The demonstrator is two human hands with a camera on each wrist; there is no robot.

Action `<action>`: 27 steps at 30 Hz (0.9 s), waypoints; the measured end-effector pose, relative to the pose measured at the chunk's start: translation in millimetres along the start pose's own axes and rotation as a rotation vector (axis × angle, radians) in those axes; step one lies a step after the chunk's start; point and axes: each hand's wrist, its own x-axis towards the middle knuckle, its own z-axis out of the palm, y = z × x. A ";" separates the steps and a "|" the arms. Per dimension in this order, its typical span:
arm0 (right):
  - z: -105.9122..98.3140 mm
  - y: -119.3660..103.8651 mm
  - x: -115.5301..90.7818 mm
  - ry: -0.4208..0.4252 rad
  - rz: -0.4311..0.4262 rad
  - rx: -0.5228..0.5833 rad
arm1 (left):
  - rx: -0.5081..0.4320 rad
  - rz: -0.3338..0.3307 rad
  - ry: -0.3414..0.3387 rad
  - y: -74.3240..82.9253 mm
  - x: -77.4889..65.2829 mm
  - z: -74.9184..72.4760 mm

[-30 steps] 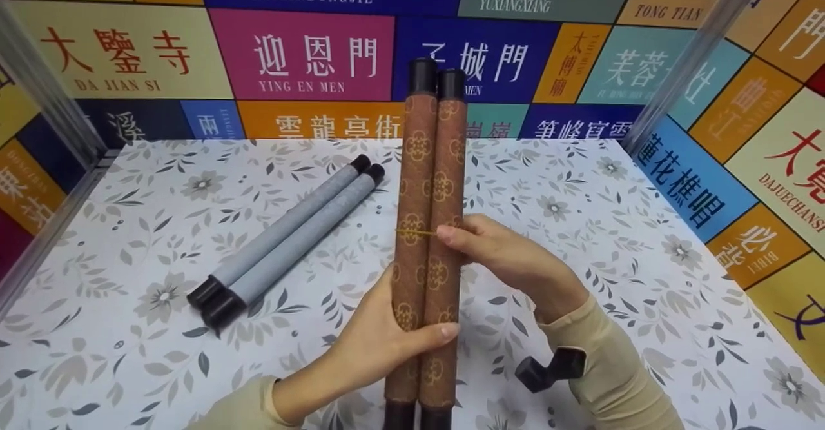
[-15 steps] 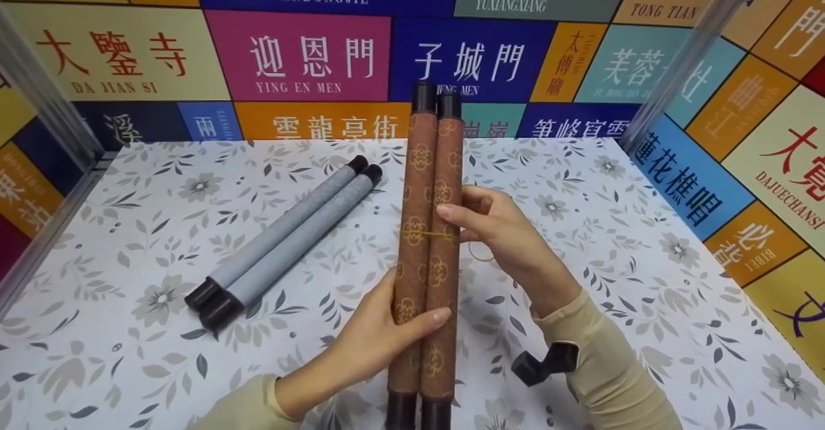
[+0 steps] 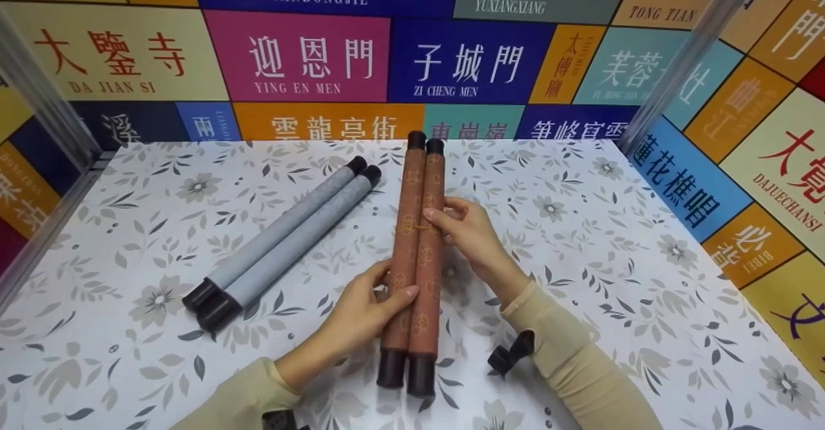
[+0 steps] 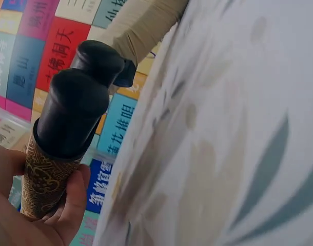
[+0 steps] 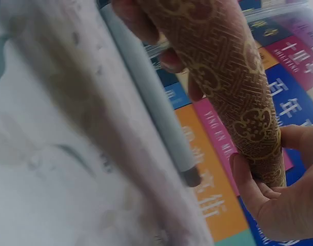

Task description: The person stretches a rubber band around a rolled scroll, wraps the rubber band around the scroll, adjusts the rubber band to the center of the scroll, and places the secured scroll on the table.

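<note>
A brown scroll [image 3: 428, 269] with gold flower patterns is rolled from both ends into two rods lying side by side, with black end knobs. A thin yellow cord [image 3: 422, 226] crosses it near the middle. My left hand [image 3: 361, 307] grips its lower half, thumb across the front. Higher up, my right hand [image 3: 474, 230] pinches the right-hand rod close to the cord, thumb in front. In the left wrist view the black knobs [image 4: 72, 105] stick out past the left hand. The right wrist view shows the brown roll [image 5: 228, 87] tilted over the table, with fingers of both hands around it.
A second scroll [image 3: 283, 230], grey-blue with black ends, lies slantwise on the table to the left. White cloth with grey flowers covers the tabletop [image 3: 548, 178]. Panels with colourful lettering [image 3: 309, 56] stand behind and at the sides.
The brown scroll has come down and away from the head camera, both hands with it. My right hand has moved a little up from the cord, which shows more openly now.
</note>
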 end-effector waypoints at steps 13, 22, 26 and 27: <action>15.1 22.6 5.1 -0.068 -0.083 -0.090 | 0.007 0.051 0.061 -31.3 21.0 -12.3; 21.5 39.8 8.8 -0.064 -0.078 -0.162 | 0.200 0.095 0.191 -39.7 26.0 -19.2; 24.2 44.2 10.4 -0.053 -0.122 -0.214 | 0.238 0.106 0.224 -40.7 27.0 -19.4; 24.9 44.8 10.8 -0.050 -0.132 -0.223 | 0.241 0.109 0.227 -40.6 27.1 -19.3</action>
